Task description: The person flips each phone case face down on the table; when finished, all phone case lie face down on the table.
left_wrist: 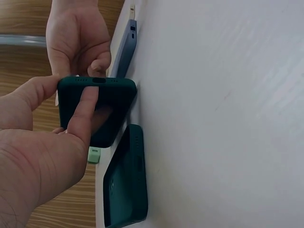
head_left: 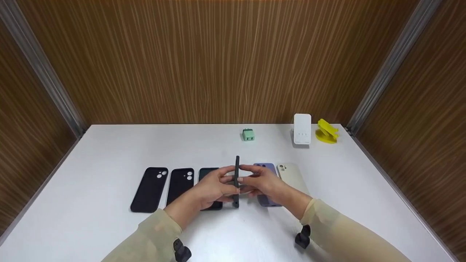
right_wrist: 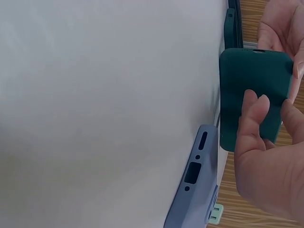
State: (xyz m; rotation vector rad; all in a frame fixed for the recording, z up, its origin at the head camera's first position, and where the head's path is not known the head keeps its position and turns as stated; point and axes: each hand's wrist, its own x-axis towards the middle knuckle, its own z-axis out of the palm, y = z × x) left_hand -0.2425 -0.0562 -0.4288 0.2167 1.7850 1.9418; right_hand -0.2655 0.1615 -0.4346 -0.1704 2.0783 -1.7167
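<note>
Between both hands a phone in a dark green case (head_left: 237, 163) stands on its long edge, seen edge-on in the head view. Its glossy dark front (left_wrist: 118, 102) mirrors a finger in the left wrist view; the matte green back (right_wrist: 237, 76) shows in the right wrist view. My left hand (head_left: 213, 187) grips it from the left, one digit lying on the front. From the right, my right hand (head_left: 267, 183) holds it by the edge and back. Under the left hand, partly covered, lies another dark green case (left_wrist: 126, 190). A lavender-blue case (right_wrist: 194, 173) lies beneath the right hand.
Two black phone cases (head_left: 149, 189) lie left on the white table (head_left: 109, 236). A cream case (head_left: 291, 178) is partly behind the right wrist. Farther back stand a green charger plug (head_left: 248, 135), a white stand (head_left: 302, 129) and a yellow holder (head_left: 327, 131), before a wooden wall (head_left: 218, 65).
</note>
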